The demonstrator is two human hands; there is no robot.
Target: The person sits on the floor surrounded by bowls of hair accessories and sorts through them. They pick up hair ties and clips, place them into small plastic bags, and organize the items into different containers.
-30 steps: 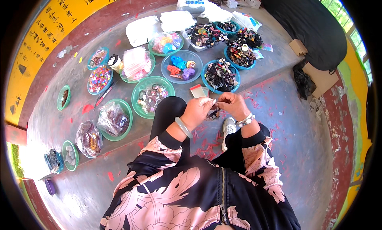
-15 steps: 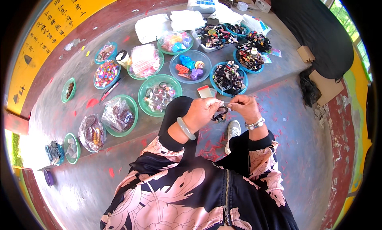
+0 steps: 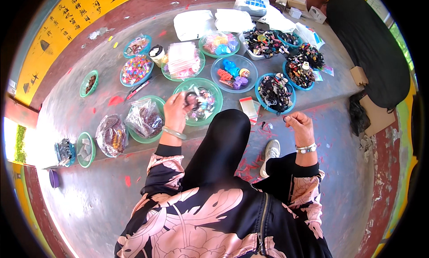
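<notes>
My left hand (image 3: pixel 175 111) is at the left edge of a green bowl (image 3: pixel 220 97). A dark hair tie (image 3: pixel 191 98) shows at its fingertips, a little blurred, and the fingers are closed on it. In the bowl lie several small hair ties (image 3: pixel 206 99) with pale and coloured trims. Off to the right, above the floor, my right hand (image 3: pixel 301 127) is closed in a pinch. A tiny dark bit shows at its fingertips, too small to name. Between the hands is my bent knee in black trousers (image 3: pixel 223 137).
A blue bowl of black hair ties (image 3: pixel 275 93) and a red-and-white box (image 3: pixel 248 107) lie near my right hand. A clear bowl of coloured hair coils (image 3: pixel 234 74) stands farther back. Left are bagged goods (image 3: pixel 111 135), a cutter knife (image 3: pixel 138 89) and a lidded cup (image 3: pixel 157 55). The ledge edge crosses before me.
My hands were together above the knee with a dark hair tie; now they are apart. The left has moved left to the green bowl with a hair tie, the right slightly right. The view has shifted.
</notes>
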